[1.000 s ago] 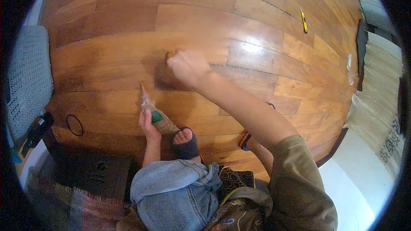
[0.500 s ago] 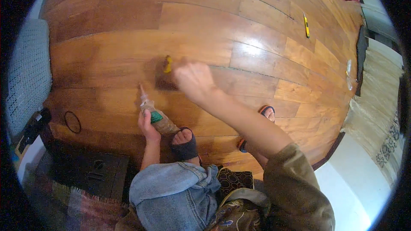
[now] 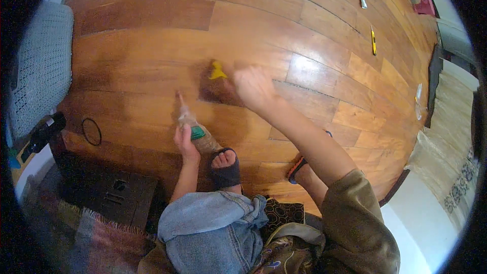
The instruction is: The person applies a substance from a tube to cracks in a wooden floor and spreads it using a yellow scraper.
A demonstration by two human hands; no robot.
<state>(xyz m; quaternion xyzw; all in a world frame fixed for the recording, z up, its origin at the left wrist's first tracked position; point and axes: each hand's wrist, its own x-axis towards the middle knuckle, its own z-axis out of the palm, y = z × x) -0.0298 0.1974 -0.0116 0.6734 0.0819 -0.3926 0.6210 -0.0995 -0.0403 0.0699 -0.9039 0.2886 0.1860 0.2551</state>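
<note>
Yellow, the tool (image 3: 217, 73) is showing wider now: we're apparently re-angling it, right hand (image 3: 252, 86) gripping, beyond the tube (image 3: 204, 142) our left hand (image 3: 185, 143) is clamping.

Illumination is warm and uneven; white glare marks the wood floor (image 3: 142, 61). Soft shadow lies left of the motion-blurred right hand (image 3: 253, 87). Fisheye distortion bends straight edges; corners are grainy black.
</note>
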